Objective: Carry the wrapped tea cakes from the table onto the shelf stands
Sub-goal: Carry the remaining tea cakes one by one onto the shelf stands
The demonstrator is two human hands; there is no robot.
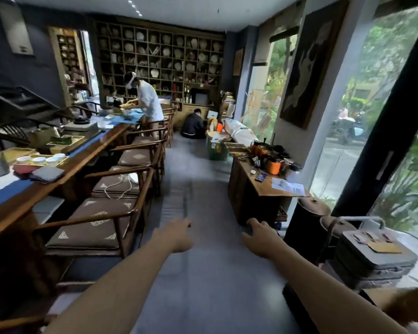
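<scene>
**Operator:** Grey floor (203,273) runs ahead of me down a long tea room, with a wooden table (58,169) and chairs on my left, a cluttered side bench (263,186) on my right, and a wall of cubby shelves (159,56) at the far end.

**Colleague:** What are the hands doing?

**Operator:** Both are out in front over the floor. My left hand (179,235) has loosely curled fingers and holds nothing. My right hand (261,237) is the same, relaxed and empty.

**Colleague:** Where are the tea cakes?

**Operator:** Pale round shapes sit in many of the far cubbies, which I take for wrapped cakes (155,73) on stands. On the table I can make out white cups (40,160), a tray and folded cloths, but no cake I could swear to. A person in white (147,100) is bent over its far end.

**Colleague:** So which step is this?

**Operator:** I judge it as walking between loads, with nothing being carried. The next move calls for finding a cake on the table, most likely further along, and taking it flat in both hands.

**Colleague:** Any writing?

**Operator:** None I can read. Papers on the bench and small tags on the grey stacked cases (372,256) are too blurred.
</scene>
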